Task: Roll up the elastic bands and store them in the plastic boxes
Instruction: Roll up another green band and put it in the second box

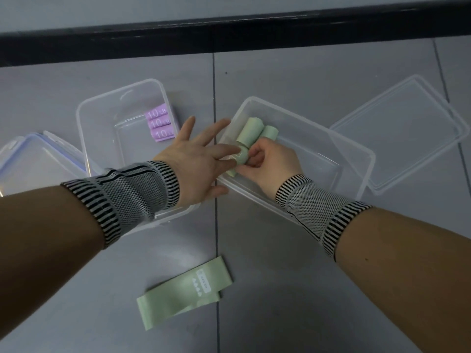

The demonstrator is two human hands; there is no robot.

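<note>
right hand (265, 161) pinching a green roll (242, 159) in the right box (356, 159) beside two others, left hand (196, 159) fingers spread, three purple rolls (160, 123) in the left box (102, 118), one flat green band (183, 286) on the floor

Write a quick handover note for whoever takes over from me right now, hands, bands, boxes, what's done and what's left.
Right hand grips a rolled green band inside the right box, beside two green rolls. Left hand is open, fingertips steadying that roll.
Left box holds three purple rolls.
Left to do: release this roll, then roll and box the flat green band on the floor. Both lids are off.
</note>
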